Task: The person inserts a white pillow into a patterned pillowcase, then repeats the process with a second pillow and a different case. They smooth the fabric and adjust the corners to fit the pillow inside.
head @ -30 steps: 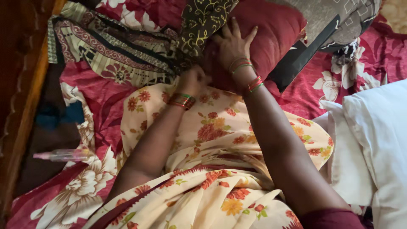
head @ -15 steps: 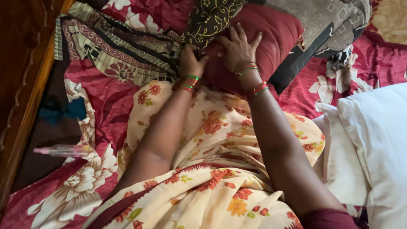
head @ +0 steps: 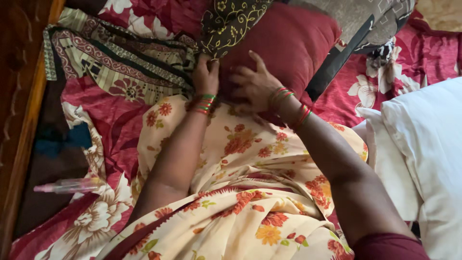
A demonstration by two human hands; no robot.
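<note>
A dark red pillow [head: 288, 43] lies at the top middle of the bed, partly inside a dark cover with yellow vine patterns [head: 226, 21]. My left hand [head: 206, 74] grips the edge of that cover at the pillow's lower left corner. My right hand [head: 252, 86] rests with spread fingers on the pillow's lower edge, pressing it. Both wrists wear red and green bangles. A cream floral cloth [head: 250, 163] covers my lap below the hands.
A folded patterned cloth [head: 115, 62] lies left of the pillow on the red floral bedsheet [head: 106, 115]. A white pillow [head: 423, 154] is at the right. A grey patterned pillow [head: 370, 19] sits top right. A clear bottle [head: 67, 185] lies by the wooden bed frame [head: 19, 96].
My right hand has slid down from the pillow's face to its lower edge. My left hand stays at the cover's edge. The view has shifted slightly.
</note>
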